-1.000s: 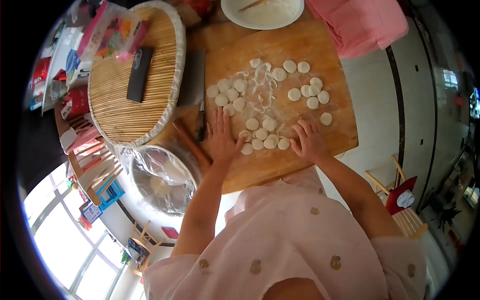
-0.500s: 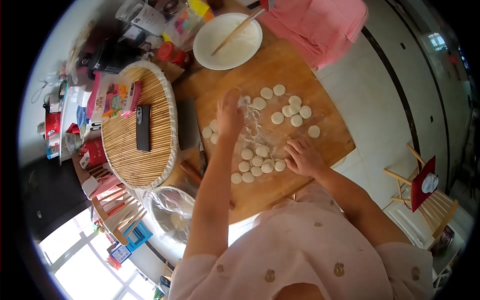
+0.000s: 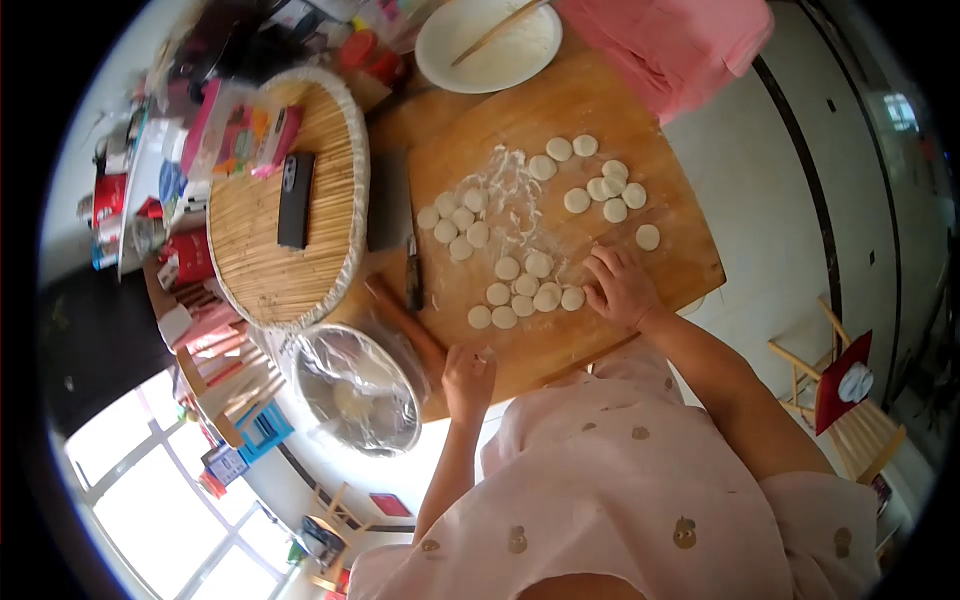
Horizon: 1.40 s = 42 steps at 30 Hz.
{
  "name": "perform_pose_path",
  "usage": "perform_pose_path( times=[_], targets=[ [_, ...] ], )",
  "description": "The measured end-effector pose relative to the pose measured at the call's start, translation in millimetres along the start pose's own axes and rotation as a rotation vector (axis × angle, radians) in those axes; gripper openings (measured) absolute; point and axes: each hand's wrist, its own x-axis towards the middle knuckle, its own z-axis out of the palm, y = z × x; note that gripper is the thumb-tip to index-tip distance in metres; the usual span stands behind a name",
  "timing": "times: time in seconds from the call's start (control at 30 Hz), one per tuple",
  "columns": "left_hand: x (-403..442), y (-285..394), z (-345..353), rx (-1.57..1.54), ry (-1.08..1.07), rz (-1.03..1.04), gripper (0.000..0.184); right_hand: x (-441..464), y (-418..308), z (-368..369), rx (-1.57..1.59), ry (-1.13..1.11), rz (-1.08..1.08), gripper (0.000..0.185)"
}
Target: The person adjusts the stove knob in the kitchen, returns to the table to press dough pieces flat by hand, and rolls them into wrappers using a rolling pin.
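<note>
My left hand [image 3: 469, 381], its fingers curled, is at the near end of a wooden rolling pin [image 3: 407, 322] and covers that end. My right hand [image 3: 621, 287] rests on the right of the floured wooden board [image 3: 590, 340], fingers apart and bent, holding nothing. Just left of its fingertips lies a group of small round dough pieces [image 3: 526, 286]. A second group of dough pieces [image 3: 446, 231] lies on the left of the board, and a third group [image 3: 577, 201] towards the back right. Loose flour [image 3: 515, 200] streaks the middle.
A knife [image 3: 413, 275] lies along the board's left edge. Left of it, a round woven tray [image 3: 240, 240] bears a phone [image 3: 295, 200] and a plastic bag [image 3: 240, 135]. A plastic-covered bowl [image 3: 410, 430] stands near my left arm. At the back, a white bowl [image 3: 435, 50] holds chopsticks [image 3: 500, 30].
My left hand has moved from the flour in the middle back towards me, to the rolling pin, uncovering the left dough pieces. My right hand stays beside its dough pieces. The view has shifted.
</note>
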Motion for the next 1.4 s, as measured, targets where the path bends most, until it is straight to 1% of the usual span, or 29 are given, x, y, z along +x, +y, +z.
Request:
perform_pose_path(
  times=[0.07, 0.17, 0.2, 0.3, 0.4, 0.5, 0.6, 0.7, 0.8, 0.9, 1.0, 1.1, 1.13, 1.23, 1.27, 1.37, 1.4],
  targets=[
    [-17, -8, 11, -0.055, -0.044, -0.069, 0.02, 1, 0, 1, -0.008, -0.001, -0.001, 0.042],
    [-15, -6, 30, 0.178, 0.075, 0.035, 0.034, 2, 0, 1, -0.018, -0.033, 0.006, 0.043],
    [-17, -14, 40, 0.182, 0.011, -0.017, 0.061, 3, 1, 0, -0.032, -0.037, 0.002, 0.044],
    [14, 28, 38, 0.313, 0.076, 0.008, 0.08, -1, -1, 3, -0.047, -0.058, 0.01, 0.044],
    [26, -4, 72, 0.358, 0.052, 0.012, 0.091, 3, 1, 3, -0.049, -0.075, 0.006, 0.046],
    [32, -6, 76, 0.345, 0.054, -0.042, 0.091, 3, 0, 0, -0.063, -0.079, -0.008, 0.047],
    [38, -2, 71, 0.376, 0.005, -0.093, 0.092, 5, 1, 2, -0.063, -0.084, -0.02, 0.046],
    [39, 0, 69, 0.425, -0.048, -0.1, 0.096, 4, 1, 3, -0.082, -0.078, -0.011, 0.045],
    [39, 0, 68, 0.419, -0.033, -0.083, 0.096, 4, -2, 2, -0.082, -0.094, 0.006, 0.046],
    [40, 3, 64, 0.331, -0.042, -0.106, 0.096, 1, 0, 2, -0.075, -0.103, 0.013, 0.047],
    [38, -30, 80, -0.104, 0.142, -0.125, 0.091, 1, -1, 0, -0.083, -0.065, 0.0, 0.047],
    [51, -11, 65, -1.31, 0.279, -0.3, 0.094, 1, -4, -6, -0.101, -0.05, -0.009, 0.047],
    [54, 12, 46, -1.157, 0.285, -0.359, 0.087, 2, -4, -6, -0.111, -0.044, -0.017, 0.047],
    [37, 1, 52, -0.358, 0.15, -0.065, 0.089, 3, -3, -1, -0.118, -0.048, -0.016, 0.047],
    [30, 1, 57, -0.174, 0.09, -0.029, 0.104, 2, -1, -1, -0.12, -0.058, -0.008, 0.047],
    [14, 17, 71, 0.262, 0.052, 0.182, 0.116, 1, 0, 1, -0.093, -0.069, 0.008, 0.046],
    [18, 22, 76, 0.382, 0.01, 0.168, 0.121, 1, 0, 2, -0.092, -0.049, -0.003, 0.045]
  ],
)
